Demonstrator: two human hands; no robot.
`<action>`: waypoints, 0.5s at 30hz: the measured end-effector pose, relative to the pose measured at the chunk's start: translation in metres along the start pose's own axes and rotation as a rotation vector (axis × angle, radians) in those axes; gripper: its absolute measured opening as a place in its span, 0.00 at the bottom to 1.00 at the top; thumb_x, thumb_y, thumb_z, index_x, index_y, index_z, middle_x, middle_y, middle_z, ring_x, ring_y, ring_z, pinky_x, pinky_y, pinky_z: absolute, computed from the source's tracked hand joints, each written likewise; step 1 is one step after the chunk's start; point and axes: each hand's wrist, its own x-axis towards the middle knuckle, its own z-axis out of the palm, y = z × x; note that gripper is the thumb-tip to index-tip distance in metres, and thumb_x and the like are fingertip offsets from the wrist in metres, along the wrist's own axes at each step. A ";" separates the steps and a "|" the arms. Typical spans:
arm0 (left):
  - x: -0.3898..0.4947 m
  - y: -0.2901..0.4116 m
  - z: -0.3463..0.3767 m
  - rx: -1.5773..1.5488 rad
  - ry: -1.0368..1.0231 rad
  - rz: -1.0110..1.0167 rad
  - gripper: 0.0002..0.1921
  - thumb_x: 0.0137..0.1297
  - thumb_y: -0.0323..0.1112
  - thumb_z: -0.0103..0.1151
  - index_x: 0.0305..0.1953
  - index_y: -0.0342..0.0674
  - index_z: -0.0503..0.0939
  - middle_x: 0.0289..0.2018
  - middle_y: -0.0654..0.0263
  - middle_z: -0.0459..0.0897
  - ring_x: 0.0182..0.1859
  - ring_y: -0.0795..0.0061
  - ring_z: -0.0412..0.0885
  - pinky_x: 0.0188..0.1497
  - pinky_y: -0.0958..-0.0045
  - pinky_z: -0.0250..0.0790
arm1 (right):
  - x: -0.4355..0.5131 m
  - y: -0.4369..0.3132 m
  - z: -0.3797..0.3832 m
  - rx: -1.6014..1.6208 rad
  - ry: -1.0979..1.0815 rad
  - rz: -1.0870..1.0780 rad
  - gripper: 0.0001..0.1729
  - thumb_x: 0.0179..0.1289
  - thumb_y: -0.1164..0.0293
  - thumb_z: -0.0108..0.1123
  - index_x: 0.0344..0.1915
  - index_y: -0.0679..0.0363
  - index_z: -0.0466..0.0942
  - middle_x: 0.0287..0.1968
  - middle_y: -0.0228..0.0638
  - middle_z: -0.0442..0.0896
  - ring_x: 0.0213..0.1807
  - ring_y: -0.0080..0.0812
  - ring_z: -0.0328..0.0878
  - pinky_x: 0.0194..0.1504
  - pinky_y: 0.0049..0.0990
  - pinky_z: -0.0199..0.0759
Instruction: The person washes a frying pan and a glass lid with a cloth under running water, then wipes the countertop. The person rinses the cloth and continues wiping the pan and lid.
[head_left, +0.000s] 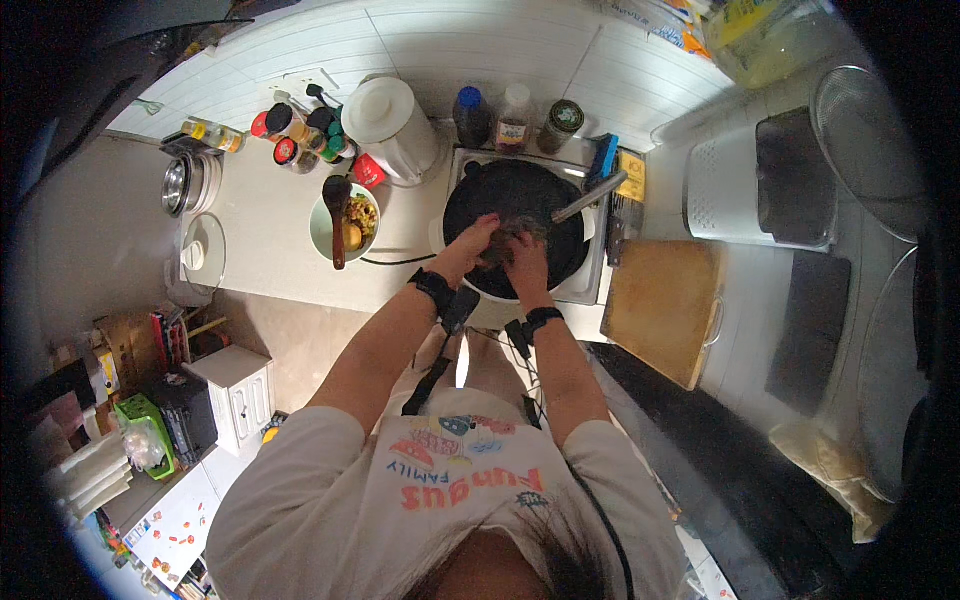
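Both my hands are over a round black pan that sits on the stove. My left hand and my right hand close from either side on a dark brownish object, too dim and covered by fingers to name. A metal utensil handle slants from there over the pan's right rim; whether it joins that object cannot be told. Left of the pan, a pale green bowl holds chopped food and a round yellowish piece. A dark wooden spoon lies across the bowl.
A white lidded pitcher, spice jars and capped bottles line the wall. A glass lid lies at the counter's left end. To the right are a wooden cutting board and a white perforated basket.
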 end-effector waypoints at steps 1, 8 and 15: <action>-0.001 -0.003 -0.001 0.018 -0.016 -0.011 0.30 0.73 0.53 0.47 0.71 0.55 0.57 0.69 0.64 0.60 0.67 0.54 0.61 0.62 0.42 0.56 | 0.000 0.001 -0.002 0.205 0.029 0.118 0.20 0.56 0.73 0.65 0.51 0.54 0.76 0.54 0.39 0.75 0.54 0.46 0.73 0.53 0.39 0.73; 0.017 -0.018 0.005 -0.309 0.019 -0.050 0.31 0.74 0.62 0.36 0.60 0.41 0.72 0.58 0.60 0.75 0.62 0.63 0.70 0.63 0.49 0.63 | -0.009 -0.023 -0.052 1.737 0.028 0.661 0.16 0.61 0.79 0.55 0.51 0.63 0.73 0.49 0.35 0.78 0.47 0.35 0.78 0.52 0.31 0.72; -0.008 -0.005 0.020 -0.682 -0.311 0.058 0.26 0.77 0.56 0.35 0.53 0.41 0.76 0.50 0.61 0.81 0.50 0.65 0.79 0.55 0.61 0.74 | -0.009 -0.062 -0.073 1.816 0.285 0.549 0.18 0.65 0.75 0.49 0.55 0.62 0.70 0.53 0.39 0.75 0.52 0.36 0.75 0.54 0.33 0.72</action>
